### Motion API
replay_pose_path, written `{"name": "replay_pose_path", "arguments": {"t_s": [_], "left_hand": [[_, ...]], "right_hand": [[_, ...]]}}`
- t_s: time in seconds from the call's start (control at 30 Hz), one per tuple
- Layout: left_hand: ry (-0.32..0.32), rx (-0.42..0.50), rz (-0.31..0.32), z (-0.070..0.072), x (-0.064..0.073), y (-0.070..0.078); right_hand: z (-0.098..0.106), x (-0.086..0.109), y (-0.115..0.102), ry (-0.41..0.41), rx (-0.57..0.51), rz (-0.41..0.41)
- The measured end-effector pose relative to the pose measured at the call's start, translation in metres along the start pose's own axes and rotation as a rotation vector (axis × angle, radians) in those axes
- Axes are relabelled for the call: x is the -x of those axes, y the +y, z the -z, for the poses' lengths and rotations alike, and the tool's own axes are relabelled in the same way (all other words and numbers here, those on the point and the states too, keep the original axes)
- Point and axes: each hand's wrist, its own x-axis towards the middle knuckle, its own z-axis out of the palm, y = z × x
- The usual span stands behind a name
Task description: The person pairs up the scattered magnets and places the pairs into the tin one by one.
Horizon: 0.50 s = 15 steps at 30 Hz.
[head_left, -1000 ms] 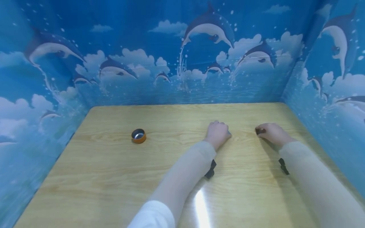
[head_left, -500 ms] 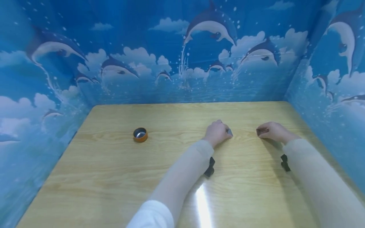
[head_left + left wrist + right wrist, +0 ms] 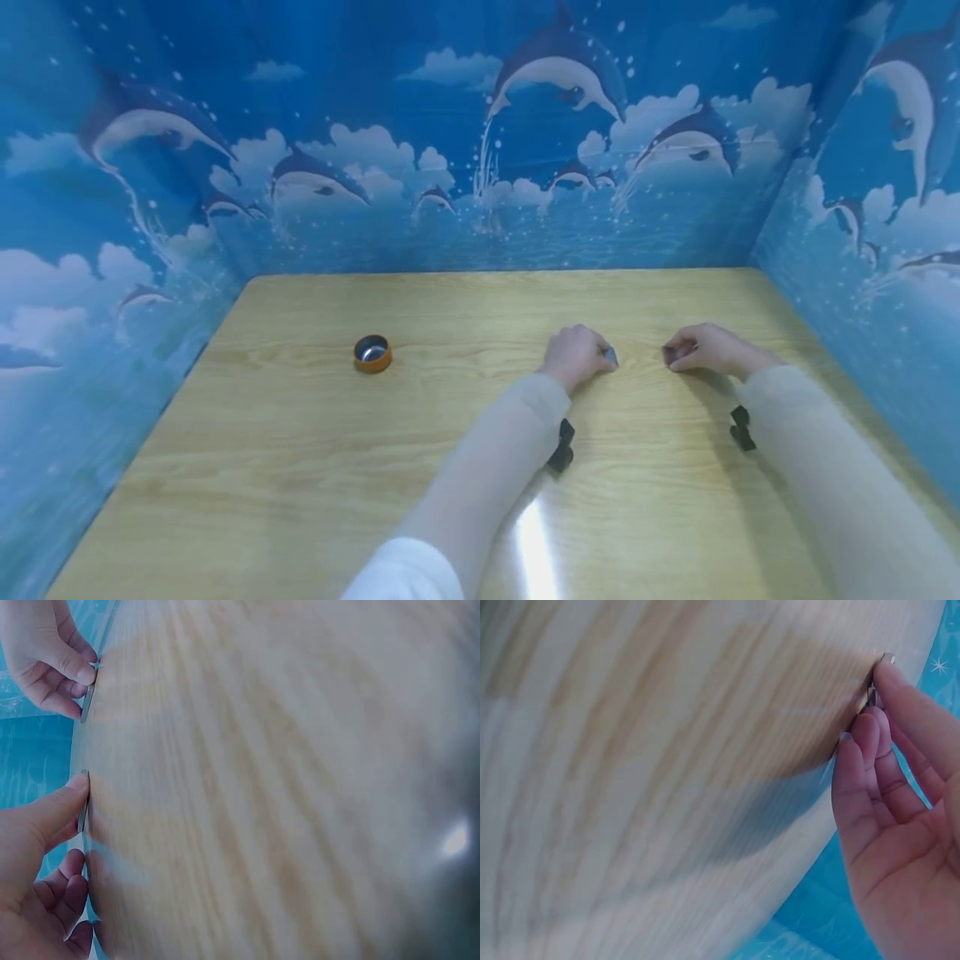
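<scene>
My left hand (image 3: pixel 576 357) pinches a small, thin grey piece (image 3: pixel 611 356) between thumb and fingers, close over the wooden table (image 3: pixel 450 433). To its right, my right hand (image 3: pixel 708 348) pinches a similar dark flat piece (image 3: pixel 669 355). A short gap separates the two pieces, which face each other. Seen edge-on in the left wrist view, the left piece (image 3: pixel 84 799) is a thin slab under the thumb. Fingers cover most of the right piece (image 3: pixel 871 694) in the right wrist view, and its exact kind I cannot tell.
A small orange bowl (image 3: pixel 363 364) with a shiny metal inside stands on the left half of the table. Blue dolphin-print curtains (image 3: pixel 420 150) enclose the table's back and sides. Dark wrist-camera mounts (image 3: pixel 561 446) hang under both forearms.
My hands have drawn a little closer together, the right one shifting left and the left one slightly right. More of the grey piece in my left hand now shows.
</scene>
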Motion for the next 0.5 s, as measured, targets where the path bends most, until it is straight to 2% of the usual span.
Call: {"name": "replay_pose_path", "arguments": {"t_s": [0.27,0.5], "left_hand": [[0.031,-0.030,0.010,-0.0020,0.0001,0.0004],[0.015,-0.025,-0.002,-0.0001,0.0050,0.0071]], "right_hand": [[-0.0025,-0.0049,-0.0083,0.000,0.012,0.023],[-0.0031,-0.0014,-0.0089,-0.011,0.030,0.014]]}}
